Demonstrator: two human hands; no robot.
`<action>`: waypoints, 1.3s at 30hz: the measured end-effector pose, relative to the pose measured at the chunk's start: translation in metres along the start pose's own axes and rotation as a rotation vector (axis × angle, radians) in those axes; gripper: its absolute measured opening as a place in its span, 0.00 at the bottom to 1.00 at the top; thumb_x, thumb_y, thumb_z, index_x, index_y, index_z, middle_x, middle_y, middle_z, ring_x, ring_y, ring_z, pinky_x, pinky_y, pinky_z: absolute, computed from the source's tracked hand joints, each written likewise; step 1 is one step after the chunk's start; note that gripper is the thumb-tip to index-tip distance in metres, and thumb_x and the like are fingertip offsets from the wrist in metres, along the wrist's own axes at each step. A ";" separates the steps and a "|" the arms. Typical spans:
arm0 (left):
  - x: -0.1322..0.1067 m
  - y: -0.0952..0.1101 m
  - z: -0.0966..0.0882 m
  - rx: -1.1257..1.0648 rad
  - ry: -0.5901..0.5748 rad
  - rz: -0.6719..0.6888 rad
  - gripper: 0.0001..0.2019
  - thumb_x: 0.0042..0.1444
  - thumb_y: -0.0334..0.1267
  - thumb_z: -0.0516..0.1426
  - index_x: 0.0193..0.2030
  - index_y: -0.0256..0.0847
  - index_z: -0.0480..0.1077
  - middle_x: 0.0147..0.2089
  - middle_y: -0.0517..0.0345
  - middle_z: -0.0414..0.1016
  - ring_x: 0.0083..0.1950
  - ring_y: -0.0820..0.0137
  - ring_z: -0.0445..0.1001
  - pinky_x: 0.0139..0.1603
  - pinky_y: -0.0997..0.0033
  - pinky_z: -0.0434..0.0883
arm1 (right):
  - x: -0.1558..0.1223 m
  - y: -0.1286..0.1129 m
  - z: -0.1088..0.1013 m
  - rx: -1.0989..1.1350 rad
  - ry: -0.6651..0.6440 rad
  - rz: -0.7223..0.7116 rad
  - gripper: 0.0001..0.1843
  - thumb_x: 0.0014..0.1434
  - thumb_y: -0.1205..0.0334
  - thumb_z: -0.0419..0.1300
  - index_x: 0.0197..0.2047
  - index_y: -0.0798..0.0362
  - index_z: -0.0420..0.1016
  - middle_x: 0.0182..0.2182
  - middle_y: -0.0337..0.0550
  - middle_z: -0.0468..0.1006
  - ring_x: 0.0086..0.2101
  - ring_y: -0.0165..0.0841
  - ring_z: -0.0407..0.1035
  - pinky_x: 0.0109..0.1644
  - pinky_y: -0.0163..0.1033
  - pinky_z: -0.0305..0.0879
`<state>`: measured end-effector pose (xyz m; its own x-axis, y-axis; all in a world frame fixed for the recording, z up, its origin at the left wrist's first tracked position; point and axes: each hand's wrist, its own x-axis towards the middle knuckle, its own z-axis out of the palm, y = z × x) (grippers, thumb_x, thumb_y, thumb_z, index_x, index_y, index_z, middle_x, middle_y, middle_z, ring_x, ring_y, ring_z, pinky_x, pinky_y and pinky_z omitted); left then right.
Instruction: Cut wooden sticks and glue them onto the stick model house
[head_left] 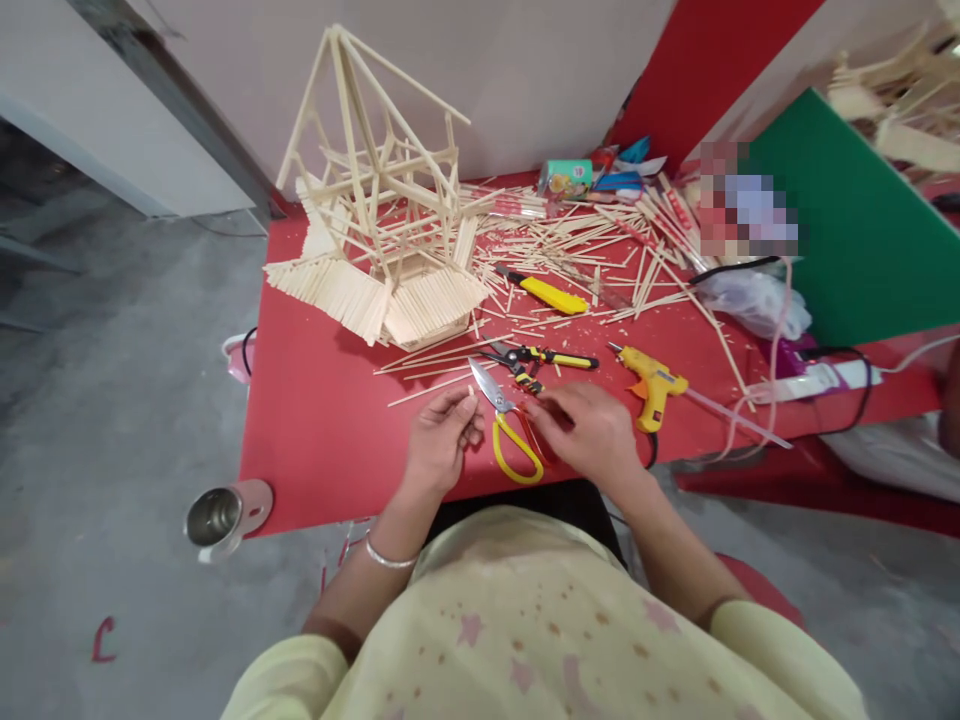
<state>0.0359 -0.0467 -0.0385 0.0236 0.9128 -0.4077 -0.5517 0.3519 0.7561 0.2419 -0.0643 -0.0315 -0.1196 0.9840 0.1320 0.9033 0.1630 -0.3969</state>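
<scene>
My left hand (441, 438) is closed in a pinch near the front of the red table, with a short piece of wooden stick (472, 393) between thumb and forefinger. Beside it lie scissors (517, 448) with one yellow and one red handle, blades pointing away from me. My right hand (589, 428) is curled just right of the scissors, close over the red handle. What its fingers hold, if anything, is hidden. Beyond the scissors lie black-and-yellow pruning shears (540, 358). A yellow glue gun (651, 385) with a clear glue stick rests to the right.
A wooden stick structure (375, 230) stands at the back left of the red table (315, 420). Loose sticks (562, 240), a yellow utility knife (553, 295) and a green can (566, 178) lie behind. A metal mug (229, 512) sits at the left corner; a green board (862, 230) is right.
</scene>
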 end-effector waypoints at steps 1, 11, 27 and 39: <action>-0.001 -0.002 0.000 -0.001 0.010 0.005 0.19 0.42 0.40 0.74 0.38 0.37 0.77 0.28 0.58 0.78 0.24 0.76 0.72 0.20 0.81 0.66 | -0.007 -0.006 0.001 -0.019 -0.079 -0.012 0.17 0.68 0.49 0.57 0.50 0.50 0.79 0.44 0.47 0.82 0.44 0.38 0.74 0.49 0.39 0.68; -0.010 -0.009 0.003 0.068 0.051 0.071 0.18 0.42 0.41 0.74 0.37 0.35 0.78 0.30 0.54 0.80 0.25 0.74 0.75 0.21 0.79 0.67 | -0.025 -0.024 0.013 -0.221 -0.355 0.093 0.37 0.61 0.65 0.58 0.72 0.61 0.58 0.48 0.59 0.78 0.44 0.44 0.74 0.46 0.42 0.68; -0.013 -0.018 0.020 0.169 0.064 0.185 0.09 0.45 0.41 0.71 0.30 0.38 0.81 0.23 0.59 0.77 0.23 0.77 0.70 0.24 0.79 0.67 | -0.036 -0.040 0.013 0.138 -0.011 0.053 0.30 0.65 0.43 0.60 0.64 0.51 0.68 0.44 0.51 0.76 0.40 0.42 0.73 0.40 0.41 0.66; -0.017 -0.016 0.017 0.489 0.036 0.418 0.06 0.56 0.38 0.65 0.30 0.39 0.79 0.26 0.59 0.77 0.26 0.73 0.75 0.30 0.75 0.74 | -0.037 -0.042 0.017 0.137 -0.013 0.014 0.25 0.62 0.66 0.55 0.63 0.54 0.66 0.44 0.52 0.77 0.42 0.42 0.72 0.42 0.41 0.67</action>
<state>0.0590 -0.0642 -0.0352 -0.1437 0.9889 -0.0388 -0.0646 0.0297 0.9975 0.2013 -0.1067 -0.0351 -0.1133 0.9870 0.1143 0.8403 0.1566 -0.5190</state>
